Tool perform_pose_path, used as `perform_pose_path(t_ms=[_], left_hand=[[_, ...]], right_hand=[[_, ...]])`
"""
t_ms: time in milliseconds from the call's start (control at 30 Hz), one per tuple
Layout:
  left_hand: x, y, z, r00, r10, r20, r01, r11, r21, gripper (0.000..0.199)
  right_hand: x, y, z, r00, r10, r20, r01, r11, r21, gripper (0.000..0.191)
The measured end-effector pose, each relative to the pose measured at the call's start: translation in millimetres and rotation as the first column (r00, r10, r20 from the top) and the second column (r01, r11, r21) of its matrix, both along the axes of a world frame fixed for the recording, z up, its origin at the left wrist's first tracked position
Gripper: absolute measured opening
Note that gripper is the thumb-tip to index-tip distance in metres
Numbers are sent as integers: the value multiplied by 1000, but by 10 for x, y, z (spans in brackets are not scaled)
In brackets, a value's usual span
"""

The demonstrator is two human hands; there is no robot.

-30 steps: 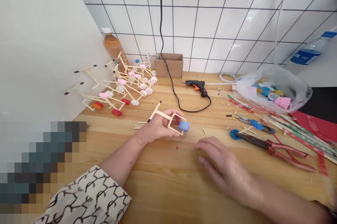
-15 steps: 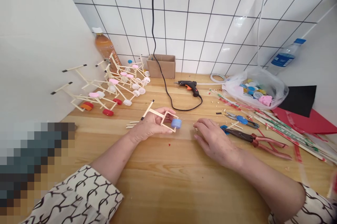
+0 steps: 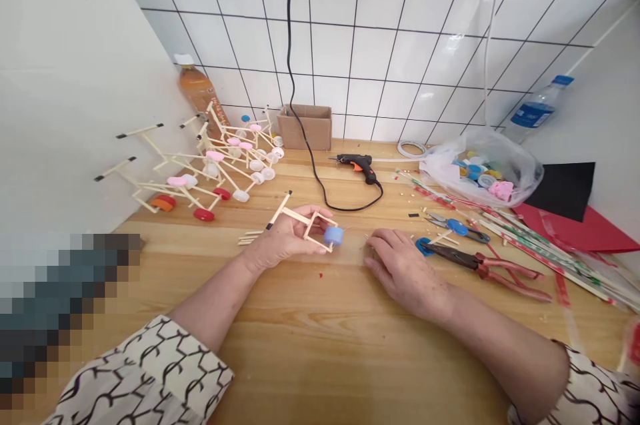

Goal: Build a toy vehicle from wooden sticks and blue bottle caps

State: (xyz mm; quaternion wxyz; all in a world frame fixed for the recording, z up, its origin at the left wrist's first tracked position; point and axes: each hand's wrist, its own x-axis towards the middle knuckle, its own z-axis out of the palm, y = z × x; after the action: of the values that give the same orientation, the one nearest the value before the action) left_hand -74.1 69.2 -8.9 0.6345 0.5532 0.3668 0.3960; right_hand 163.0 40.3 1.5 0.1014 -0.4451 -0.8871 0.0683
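Observation:
My left hand (image 3: 285,240) is shut on a small frame of wooden sticks (image 3: 307,218), with a blue bottle cap (image 3: 333,236) fixed at its far end as a wheel. A black-tipped stick (image 3: 279,210) rises from the frame past my fingers. My right hand (image 3: 405,265) rests open on the wooden table (image 3: 300,318), a short gap to the right of the cap. A tiny wood sliver (image 3: 367,236) lies just beyond its fingertips. Beyond my right hand lie red-handled pliers (image 3: 480,264) and blue-handled scissors (image 3: 457,228).
Finished stick models with bottle-cap wheels (image 3: 215,168) are heaped at the back left, before an orange drink bottle (image 3: 199,92). A black glue gun (image 3: 356,165), cardboard box (image 3: 304,127), plastic bag of caps (image 3: 483,168) and long sticks (image 3: 550,258) stand behind and right.
My right hand has moved slightly closer to the blue cap and now rests nearer the frame. The view has shifted a little since the oldest frame. My left hand still holds the frame.

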Motion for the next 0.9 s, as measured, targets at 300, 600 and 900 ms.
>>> perform_pose_path(t_ms=[300, 600, 900], left_hand=[[-4, 1, -13, 1000, 2, 15, -2, 1000, 9, 55], [-14, 9, -20, 1000, 8, 5, -8, 1000, 0, 55], [-19, 5, -9, 1000, 12, 24, -12, 1000, 2, 54]], right_hand=[[25, -5, -36, 999, 10, -32, -10, 1000, 20, 22], [16, -17, -53, 1000, 18, -25, -17, 999, 36, 22], [548, 13, 436, 838, -244, -489, 366, 915, 170, 17]])
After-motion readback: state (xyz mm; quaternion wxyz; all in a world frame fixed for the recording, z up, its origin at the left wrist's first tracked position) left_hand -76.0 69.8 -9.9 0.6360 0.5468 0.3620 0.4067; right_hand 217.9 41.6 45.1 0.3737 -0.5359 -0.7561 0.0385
